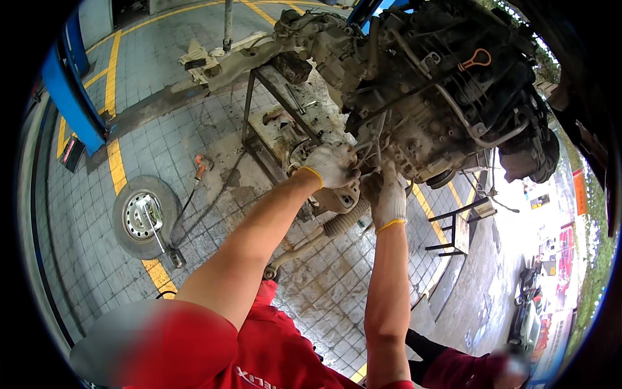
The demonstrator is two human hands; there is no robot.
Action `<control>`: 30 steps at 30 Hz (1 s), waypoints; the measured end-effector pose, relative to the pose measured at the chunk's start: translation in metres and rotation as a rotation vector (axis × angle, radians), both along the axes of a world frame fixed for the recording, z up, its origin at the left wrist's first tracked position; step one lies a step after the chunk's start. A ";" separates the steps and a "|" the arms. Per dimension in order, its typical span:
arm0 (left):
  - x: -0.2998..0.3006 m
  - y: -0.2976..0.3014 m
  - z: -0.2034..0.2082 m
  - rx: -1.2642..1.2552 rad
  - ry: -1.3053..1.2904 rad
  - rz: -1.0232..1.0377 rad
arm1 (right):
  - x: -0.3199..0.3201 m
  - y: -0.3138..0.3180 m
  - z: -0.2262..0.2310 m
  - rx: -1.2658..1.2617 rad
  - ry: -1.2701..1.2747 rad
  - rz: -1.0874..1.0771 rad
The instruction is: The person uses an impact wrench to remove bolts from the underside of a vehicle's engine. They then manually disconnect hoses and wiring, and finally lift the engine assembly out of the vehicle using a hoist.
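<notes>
Closest to the camera, the red sleeves of the person's shirt [272, 350] fill the lower edge, and two bare forearms rise from them toward the middle of the view. Both hands wear dirty white work gloves with yellow cuffs. The left hand [330, 165] is curled with its fingers bent onto a grimy metal part at the underside of the engine [440, 84], though whether it truly grips that part cannot be told. The right hand [385, 194] is just beside it, close but not touching, its fingers pressed up against the same underside, and its hold is likewise hidden by the glove. Just below the hands a ribbed rubber boot [343, 222] on a shaft slants down to the left. The engine itself is a large, dirt-caked block with pipes, hoses and an orange dipstick loop [476, 59] near its top, and it hangs above the tiled floor [194, 149]. Behind the left hand stands a dark metal stand [259, 123] carrying dusty parts. Farther left on the floor lies a wheel [144, 217] with a silver rim, a wrench laid across it, beside a yellow painted line [116, 162]. Beyond that, a blue lift post [71, 91] slants up at the far left.
</notes>
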State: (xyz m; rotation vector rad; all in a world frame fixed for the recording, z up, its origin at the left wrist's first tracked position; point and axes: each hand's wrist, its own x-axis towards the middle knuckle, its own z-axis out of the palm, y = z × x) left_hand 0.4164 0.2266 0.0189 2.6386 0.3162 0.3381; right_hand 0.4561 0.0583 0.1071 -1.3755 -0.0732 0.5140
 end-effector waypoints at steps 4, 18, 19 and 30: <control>-0.007 -0.004 0.025 0.039 0.126 0.011 | -0.011 -0.037 -0.023 0.158 0.061 -0.240; -0.077 0.035 0.043 -0.079 0.068 0.346 | -0.011 0.036 -0.027 -0.092 -0.451 -0.161; -0.082 0.047 0.036 -0.097 0.126 0.350 | 0.003 0.045 -0.034 -0.409 -0.655 -0.163; -0.268 0.186 -0.076 -0.252 0.206 0.493 | 0.132 0.089 -0.013 -0.919 -1.425 -0.011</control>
